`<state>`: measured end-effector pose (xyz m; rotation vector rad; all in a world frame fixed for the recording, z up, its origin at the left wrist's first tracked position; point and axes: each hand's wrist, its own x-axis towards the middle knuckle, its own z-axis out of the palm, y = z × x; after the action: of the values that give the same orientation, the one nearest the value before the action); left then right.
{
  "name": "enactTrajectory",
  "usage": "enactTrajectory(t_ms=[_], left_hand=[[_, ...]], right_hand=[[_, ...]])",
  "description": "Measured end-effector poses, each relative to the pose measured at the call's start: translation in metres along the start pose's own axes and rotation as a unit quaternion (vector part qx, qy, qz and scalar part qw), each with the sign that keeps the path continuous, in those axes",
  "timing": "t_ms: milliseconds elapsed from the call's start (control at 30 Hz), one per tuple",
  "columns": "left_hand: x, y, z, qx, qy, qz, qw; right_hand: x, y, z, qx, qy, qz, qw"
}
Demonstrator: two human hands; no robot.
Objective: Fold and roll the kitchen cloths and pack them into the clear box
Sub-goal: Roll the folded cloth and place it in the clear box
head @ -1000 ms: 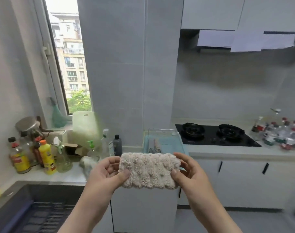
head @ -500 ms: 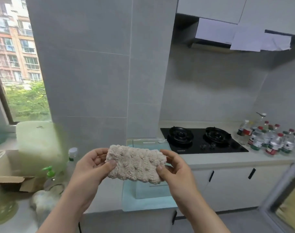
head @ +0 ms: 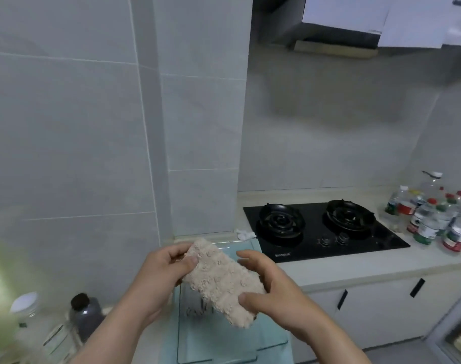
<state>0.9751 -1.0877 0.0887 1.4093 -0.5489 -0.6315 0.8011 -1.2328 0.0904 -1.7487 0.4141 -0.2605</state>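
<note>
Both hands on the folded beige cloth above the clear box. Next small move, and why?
Probably lower the cloth into the clear box. It already looks folded compact, tilted, pinched by the left hand at its upper end and the right hand at its lower end, directly above the open box.

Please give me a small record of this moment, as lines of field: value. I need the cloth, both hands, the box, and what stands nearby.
cloth: beige fluffy cloth, folded, tilted, held in the air
left hand: left hand pinches the upper end
right hand: right hand grips the lower end
box: clear box on the counter, under the cloth; contents unclear
nearby: black gas stove to the right; plastic bottles at far right
packed: not yet
</note>
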Motion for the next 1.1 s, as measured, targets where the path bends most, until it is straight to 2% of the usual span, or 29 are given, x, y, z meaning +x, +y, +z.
enactTrajectory(t_ms=[67, 133, 333, 467, 533, 600, 733, 800, 867, 1000, 1100], left_hand=[[0.029, -0.008, 0.013, 0.025, 0.009, -0.014, 1.000], [0.054, -0.016, 0.024, 0.043, 0.037, -0.029, 0.998], [0.107, -0.043, 0.027, 0.074, 0.085, -0.064, 0.992], [0.119, -0.071, 0.009, 0.204, 0.136, -0.021, 0.969], [0.117, -0.090, -0.004, 0.282, 0.149, -0.017, 0.948], [0.116, -0.110, -0.016, 0.331, 0.152, -0.032, 0.931], [0.116, -0.144, -0.031, 0.424, 0.094, -0.037, 0.900], [0.118, -0.157, -0.038, 0.462, 0.063, -0.013, 0.885], [0.119, -0.165, -0.045, 0.466, 0.043, 0.013, 0.884], [0.117, -0.169, -0.055, 0.440, 0.002, 0.049, 0.897], [0.111, -0.172, -0.061, 0.418, -0.009, 0.053, 0.907]], right_hand=[[0.027, 0.007, -0.025, -0.013, -0.092, 0.019, 0.995], [0.052, 0.009, -0.044, -0.033, -0.151, 0.036, 0.987], [0.110, 0.021, -0.069, -0.074, -0.180, 0.071, 0.978], [0.142, 0.050, -0.060, -0.111, -0.135, 0.113, 0.978], [0.160, 0.076, -0.051, -0.179, -0.097, 0.138, 0.969], [0.177, 0.104, -0.039, -0.283, -0.073, 0.148, 0.945], [0.200, 0.150, -0.006, -0.409, -0.046, 0.168, 0.896], [0.209, 0.172, 0.010, -0.436, -0.050, 0.184, 0.879], [0.216, 0.190, 0.023, -0.451, -0.051, 0.189, 0.871], [0.225, 0.219, 0.036, -0.437, -0.039, 0.193, 0.878], [0.223, 0.225, 0.038, -0.342, -0.024, 0.172, 0.924]])
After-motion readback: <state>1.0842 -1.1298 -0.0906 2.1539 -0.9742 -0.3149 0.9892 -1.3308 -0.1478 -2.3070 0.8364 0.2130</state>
